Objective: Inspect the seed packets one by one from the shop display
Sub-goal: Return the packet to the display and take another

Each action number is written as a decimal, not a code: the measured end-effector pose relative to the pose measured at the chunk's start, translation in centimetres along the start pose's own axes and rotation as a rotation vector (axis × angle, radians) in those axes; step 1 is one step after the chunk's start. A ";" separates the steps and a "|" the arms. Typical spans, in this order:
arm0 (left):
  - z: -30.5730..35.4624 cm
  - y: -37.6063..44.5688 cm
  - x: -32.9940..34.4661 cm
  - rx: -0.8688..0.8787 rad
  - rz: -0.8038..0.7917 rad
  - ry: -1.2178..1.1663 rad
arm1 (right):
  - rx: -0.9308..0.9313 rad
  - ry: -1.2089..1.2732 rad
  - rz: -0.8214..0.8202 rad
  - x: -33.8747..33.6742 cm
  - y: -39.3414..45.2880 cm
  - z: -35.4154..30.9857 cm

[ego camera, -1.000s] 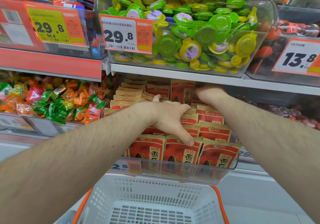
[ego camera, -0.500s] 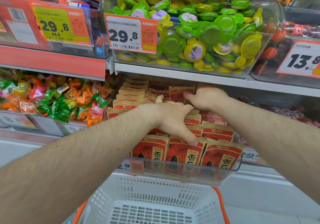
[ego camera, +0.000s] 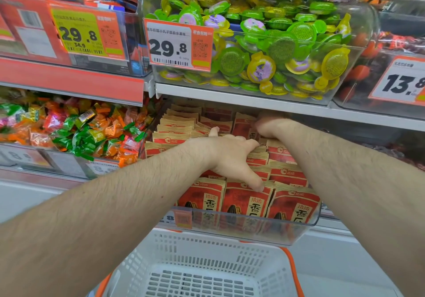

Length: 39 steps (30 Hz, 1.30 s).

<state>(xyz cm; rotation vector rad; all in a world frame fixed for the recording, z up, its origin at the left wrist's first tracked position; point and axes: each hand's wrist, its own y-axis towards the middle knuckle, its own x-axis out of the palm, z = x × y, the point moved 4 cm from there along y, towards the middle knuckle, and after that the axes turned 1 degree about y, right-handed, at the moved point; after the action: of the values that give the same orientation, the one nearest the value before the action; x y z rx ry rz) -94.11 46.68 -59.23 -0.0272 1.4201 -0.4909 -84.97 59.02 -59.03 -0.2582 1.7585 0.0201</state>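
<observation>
Red-and-tan seed packets point(ego camera: 292, 204) stand in rows inside a clear plastic bin point(ego camera: 257, 230) on the lower shelf. My left hand point(ego camera: 232, 156) lies flat across the middle rows with fingers spread, one fingertip touching the top of a front-row packet. My right hand point(ego camera: 270, 126) reaches to the back of the bin under the shelf edge. Its curled fingers pinch an upright packet point(ego camera: 243, 125) there. The fingertips of that hand are partly hidden.
A white shopping basket point(ego camera: 202, 267) with orange rim sits below the bin. A bin of wrapped candies point(ego camera: 76, 133) lies to the left. Above, a clear bin of green and yellow jelly cups point(ego camera: 276, 44) overhangs. The shelf edge point(ego camera: 253, 99) is just above my right hand.
My right hand drew a packet forward from the back of the bin, then moved back under the shelf edge, still pinching a packet. My left hand stayed flat on the rows.
</observation>
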 end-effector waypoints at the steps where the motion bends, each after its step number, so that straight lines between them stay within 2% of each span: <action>1: 0.1 0.0 0.0 -0.001 0.003 -0.001 | 0.008 0.020 -0.015 0.0 0.2 -0.1; 3: 0.2 -0.1 0.0 -0.005 0.009 0.007 | 0.001 0.069 -0.041 0.2 0.5 -0.3; 8: 0.2 -0.3 0.0 0.002 0.035 -0.007 | 0.057 0.556 -0.074 1.3 0.8 -0.2; 10: 0.1 -0.2 0.1 0.005 0.034 -0.019 | -0.005 0.476 -0.123 1.1 0.3 -0.5; 11: 0.1 -0.2 0.0 0.004 0.030 -0.027 | -0.033 0.326 -0.136 0.9 -0.2 -0.6; 13: 0.1 0.0 -0.2 -0.016 0.026 -0.065 | -0.076 0.060 -0.070 0.3 -1.0 -0.8; 14: 0.1 0.2 -0.5 -0.038 0.034 -0.098 | -0.106 0.013 -0.047 0.2 -1.0 -0.6; 17: 0.3 0.9 -1.2 -0.108 0.061 -0.145 | -0.179 0.014 -0.035 0.1 -1.2 -0.1; 21: 0.4 2.0 -1.4 -0.153 0.047 0.003 | -0.149 0.000 -0.067 -0.3 -1.6 0.7; 25: 0.3 2.1 -1.3 -0.160 0.081 0.101 | -0.087 -0.104 -0.257 0.1 -1.9 1.1; 28: -0.1 1.6 -1.1 -0.146 0.129 0.132 | -0.064 -0.001 -0.388 0.2 -2.4 1.2; 31: -0.2 0.6 -0.4 -0.125 0.202 0.152 | -0.033 0.179 -0.470 0.1 -2.6 1.2; 34: 0.3 -1.0 0.0 -0.093 0.316 0.112 | -0.011 0.273 -0.481 0.3 -2.5 1.4; 37: 0.5 -3.3 -0.1 -0.035 0.488 0.098 | -0.122 0.097 -0.357 0.3 -2.3 1.0; 39: 0.0 -5.2 -0.1 0.042 0.735 0.107 | -0.195 -0.030 -0.281 0.2 -2.3 0.6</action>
<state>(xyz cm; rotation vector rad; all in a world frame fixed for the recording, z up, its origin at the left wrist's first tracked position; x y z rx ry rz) -95.76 42.01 -57.59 0.5441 1.4087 0.0893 -83.99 56.82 -59.03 -0.6414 1.6779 -0.0075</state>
